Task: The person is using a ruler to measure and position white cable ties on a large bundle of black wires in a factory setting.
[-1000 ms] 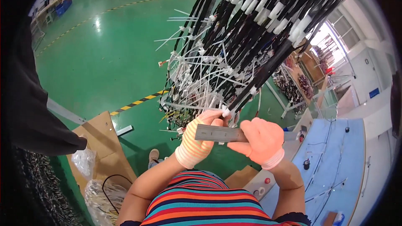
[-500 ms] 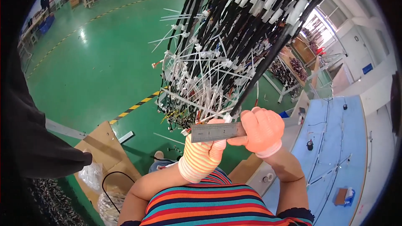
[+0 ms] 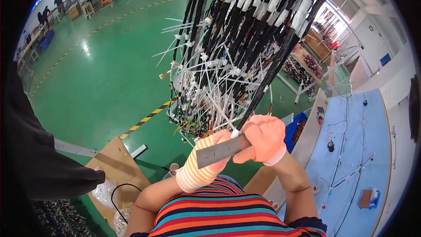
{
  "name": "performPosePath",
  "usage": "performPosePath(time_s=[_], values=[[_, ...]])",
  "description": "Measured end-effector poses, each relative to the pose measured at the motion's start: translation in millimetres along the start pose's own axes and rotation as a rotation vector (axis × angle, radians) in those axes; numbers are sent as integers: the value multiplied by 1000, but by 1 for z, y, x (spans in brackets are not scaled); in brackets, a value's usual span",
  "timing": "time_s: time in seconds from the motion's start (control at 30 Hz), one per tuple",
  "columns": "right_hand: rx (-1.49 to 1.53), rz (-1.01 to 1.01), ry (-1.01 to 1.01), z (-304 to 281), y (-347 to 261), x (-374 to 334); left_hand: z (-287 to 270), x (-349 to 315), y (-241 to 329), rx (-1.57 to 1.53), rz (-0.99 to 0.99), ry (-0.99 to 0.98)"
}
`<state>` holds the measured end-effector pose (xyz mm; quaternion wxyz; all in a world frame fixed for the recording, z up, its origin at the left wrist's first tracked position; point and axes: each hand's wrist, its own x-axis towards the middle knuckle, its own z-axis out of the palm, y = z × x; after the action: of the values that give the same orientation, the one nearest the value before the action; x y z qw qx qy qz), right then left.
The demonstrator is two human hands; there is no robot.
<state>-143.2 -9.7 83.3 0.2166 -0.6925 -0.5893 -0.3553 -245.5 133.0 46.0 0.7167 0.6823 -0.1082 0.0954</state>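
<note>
The flat grey steel ruler with engraved markings [image 3: 215, 153] lies at the lower centre of the frame in the head view, the only one I have, slanting down to the left. I see the right hand in a pinkish-orange knitted glove [image 3: 264, 138] closed on its upper right end. The left hand in a yellow-and-white striped knitted glove [image 3: 197, 169] is just beside it, partly behind the ruler; its fingertips are hidden, so I cannot tell what they grip. Close by, a long black-wrapped cable bundle [image 3: 267, 83] slopes down from the upper right, ending near a small white plastic fastening [image 3: 235, 133] between the hands.

My main worry is the ruler's tilt: its edge does not follow the bundle, so a reading taken like this could come out wrong. The right hand also covers one end, which might hide a mark I would need. With the hold at that end only, the free end could swing or slip if the wrist turned. Just above, at the centre of the frame, the tangle of thin white plastic ties [image 3: 201, 83] could snag a glove or tug the bundle, shifting the fastening against the ruler.
</note>
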Motion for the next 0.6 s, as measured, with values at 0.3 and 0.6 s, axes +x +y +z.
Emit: performPosePath(time_s=[0.3,0.6], values=[[134,6,-10,2,1,4,1,-4,-1,-299,-169,-13],[-4,-31,59,2,4,0,3,-5,13,-388,-172,-83]])
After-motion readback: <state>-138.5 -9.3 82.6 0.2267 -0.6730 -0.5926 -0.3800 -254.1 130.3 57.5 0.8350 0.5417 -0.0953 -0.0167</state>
